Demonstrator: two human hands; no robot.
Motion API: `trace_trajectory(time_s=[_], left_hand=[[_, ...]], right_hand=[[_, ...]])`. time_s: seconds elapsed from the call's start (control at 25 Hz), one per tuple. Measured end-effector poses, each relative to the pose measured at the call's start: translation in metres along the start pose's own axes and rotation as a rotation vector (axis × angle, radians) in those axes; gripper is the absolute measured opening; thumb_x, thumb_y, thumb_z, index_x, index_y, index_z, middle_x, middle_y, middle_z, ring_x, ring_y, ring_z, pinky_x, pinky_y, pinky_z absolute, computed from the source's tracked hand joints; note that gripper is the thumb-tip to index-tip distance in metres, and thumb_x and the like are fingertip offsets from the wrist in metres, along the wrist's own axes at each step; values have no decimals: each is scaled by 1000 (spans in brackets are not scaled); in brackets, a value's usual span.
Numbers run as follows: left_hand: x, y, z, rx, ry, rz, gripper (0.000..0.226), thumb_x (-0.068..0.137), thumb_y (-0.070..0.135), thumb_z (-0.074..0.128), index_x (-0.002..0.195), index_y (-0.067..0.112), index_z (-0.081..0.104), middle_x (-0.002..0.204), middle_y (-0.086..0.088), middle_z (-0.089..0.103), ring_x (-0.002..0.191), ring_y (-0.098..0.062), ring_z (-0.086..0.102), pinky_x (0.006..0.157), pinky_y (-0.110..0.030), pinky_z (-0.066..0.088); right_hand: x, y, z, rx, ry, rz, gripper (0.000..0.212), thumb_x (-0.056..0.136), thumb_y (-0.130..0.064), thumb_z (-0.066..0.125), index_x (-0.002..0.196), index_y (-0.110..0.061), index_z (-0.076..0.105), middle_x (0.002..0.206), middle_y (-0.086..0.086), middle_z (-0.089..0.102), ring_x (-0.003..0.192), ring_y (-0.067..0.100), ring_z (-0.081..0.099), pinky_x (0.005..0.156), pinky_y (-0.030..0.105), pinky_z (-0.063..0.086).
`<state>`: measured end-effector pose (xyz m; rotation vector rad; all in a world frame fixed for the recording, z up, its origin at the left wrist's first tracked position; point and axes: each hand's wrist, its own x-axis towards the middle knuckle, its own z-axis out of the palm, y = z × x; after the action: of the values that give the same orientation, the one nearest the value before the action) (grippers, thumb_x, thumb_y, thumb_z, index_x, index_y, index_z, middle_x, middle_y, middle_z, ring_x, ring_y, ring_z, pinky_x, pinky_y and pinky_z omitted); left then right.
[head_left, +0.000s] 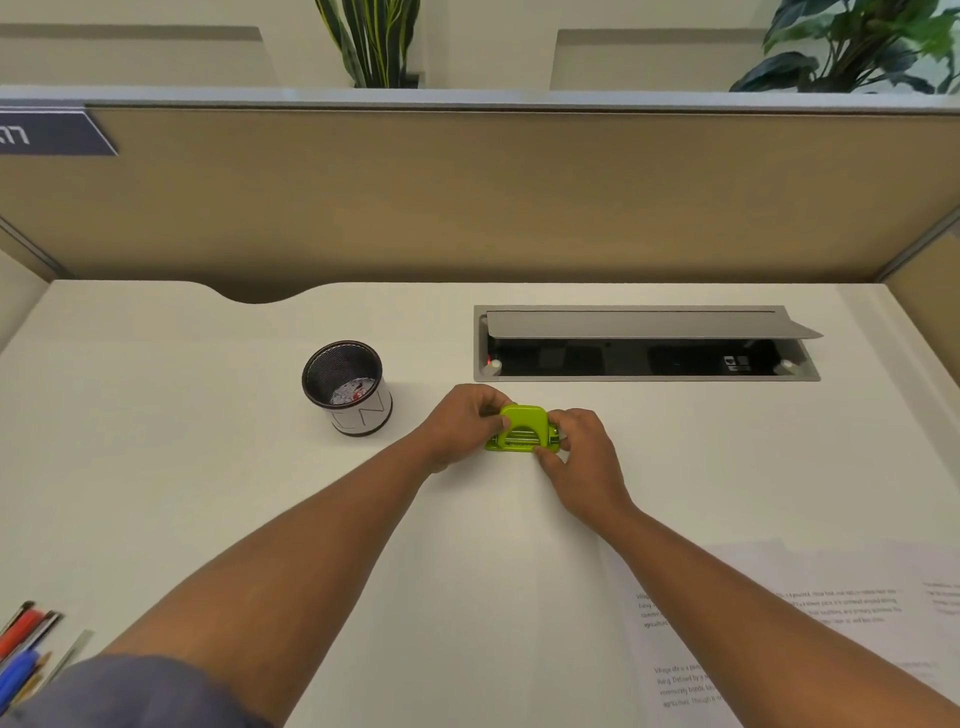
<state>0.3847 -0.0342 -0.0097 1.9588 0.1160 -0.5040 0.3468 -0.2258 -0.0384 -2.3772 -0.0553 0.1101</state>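
The green plastic hole punch (522, 428) sits mid-surface (208, 467). The black mesh cup (347, 387) stands left of it. The grey metal cable hatch (644, 325) lies behind it, rightward. White printed sheets (810, 639) occupy the front right corner, and plastic pens (23, 642) occupy the front left.

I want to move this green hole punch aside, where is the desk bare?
Bare desk lies left of the pen cup and between it and the pens at the near left corner. The strip left of the cable box is free. Printed sheets crowd the near right, this side of the hole punch.
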Motion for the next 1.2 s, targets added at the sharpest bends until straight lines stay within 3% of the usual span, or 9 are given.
trace_trajectory(time_s=[0.2, 0.32, 0.4, 0.56, 0.68, 0.92, 1.08, 1.2], left_hand=[[-14, -3, 3, -17, 78, -9, 42, 93, 12, 70, 134, 17, 60, 135, -3, 59, 120, -19, 57, 95, -30, 52], [-47, -10, 16, 20, 264, 67, 46, 91, 16, 73, 132, 26, 57, 139, 5, 53, 125, -14, 49, 107, -33, 44], [-79, -12, 32, 11, 299, 80, 43, 90, 15, 73, 128, 28, 57, 134, 7, 54, 120, -13, 53, 105, -31, 44], [-137, -7, 73, -11, 240, 43, 40, 89, 15, 73, 126, 26, 59, 128, 9, 59, 111, -9, 57, 93, -20, 44], [-169, -3, 104, -54, 149, -44, 38, 89, 17, 73, 124, 25, 61, 125, 7, 62, 104, -9, 61, 86, -23, 49], [-211, 4, 169, -94, -20, -224, 47, 89, 24, 73, 131, 17, 53, 123, 1, 58, 111, -16, 60, 81, -26, 46], [-228, 13, 200, -136, -15, -359, 42, 89, 22, 72, 122, 8, 49, 95, 1, 56, 80, -15, 52, 65, -25, 42], [-238, 18, 216, -160, -30, -421, 33, 91, 18, 70, 111, 13, 44, 97, 1, 56, 80, -13, 57, 60, -24, 43]], right_hand=[[-9, -1, -5, 36, -33, 28, 64, 88, -18, 76, 145, -15, 48, 141, 5, 47, 120, 22, 56, 102, 38, 52], [-31, -2, -16, 39, -45, 58, 67, 89, -20, 75, 149, -19, 43, 148, 2, 43, 123, 21, 55, 106, 37, 49], [-54, -1, -26, 33, -53, 57, 65, 91, -19, 73, 149, -20, 43, 149, 1, 43, 124, 21, 55, 107, 38, 49], [-111, 4, -45, 49, -56, 75, 60, 92, -15, 69, 147, -22, 45, 147, 0, 45, 116, 15, 55, 102, 31, 49], [-154, 14, -62, 52, -50, 101, 57, 92, -14, 69, 144, -21, 49, 144, -1, 48, 109, 10, 54, 98, 27, 47], [-233, 54, -103, -151, -3, 266, 54, 89, -32, 70, 140, -24, 53, 147, -7, 49, 131, 19, 49, 108, 39, 43], [-274, 76, -120, -330, -8, 367, 60, 91, -42, 64, 146, -28, 45, 158, -8, 37, 144, 20, 32, 113, 46, 34], [-290, 85, -127, -418, -40, 416, 70, 91, -53, 59, 152, -29, 36, 165, -3, 25, 151, 22, 19, 116, 50, 28]])
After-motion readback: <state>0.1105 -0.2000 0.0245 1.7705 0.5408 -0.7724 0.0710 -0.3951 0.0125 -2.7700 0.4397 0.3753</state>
